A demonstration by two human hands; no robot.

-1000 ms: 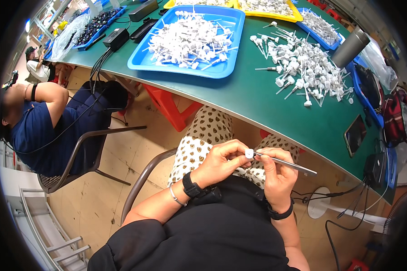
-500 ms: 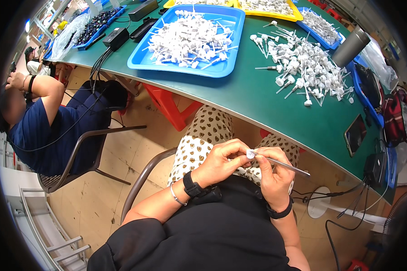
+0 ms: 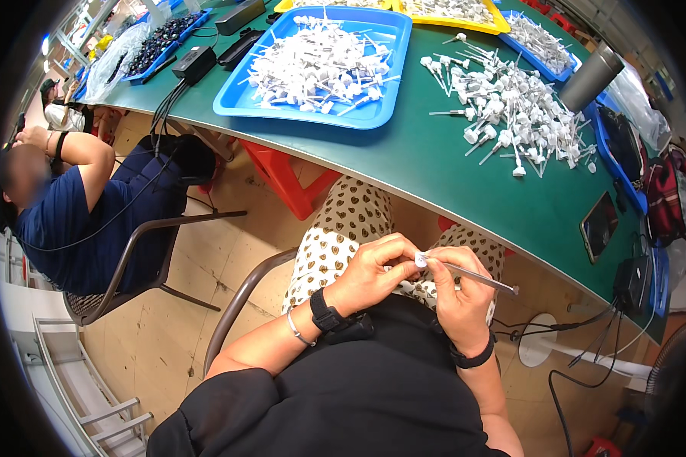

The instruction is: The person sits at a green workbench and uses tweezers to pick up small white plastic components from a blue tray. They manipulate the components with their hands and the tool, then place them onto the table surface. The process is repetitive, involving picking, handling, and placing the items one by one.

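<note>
Over my lap, my left hand (image 3: 372,268) pinches a small round white plastic piece (image 3: 421,260) between thumb and fingertips. My right hand (image 3: 463,295) is closed around a slim grey metal tool (image 3: 489,281), whose exact kind I cannot make out. One end of the tool is at the white piece, and the other points out to the right. On the green table (image 3: 335,156) ahead lies a loose pile of white plastic pieces with thin stems (image 3: 514,110). More such pieces fill a blue tray (image 3: 229,100) to its left.
Yellow trays (image 3: 503,24) and another blue tray stand farther back. A dark grey cylinder (image 3: 593,76) and a phone (image 3: 599,227) are at the right. Black cables (image 3: 162,114) hang off the table's left side, near a seated person (image 3: 76,186). A red stool (image 3: 282,179) is under the table.
The tool in my right hand has tilted and shifted slightly, its outer end a little lower and left. Both hands keep nearly the same place. The seated person's raised arm has moved slightly.
</note>
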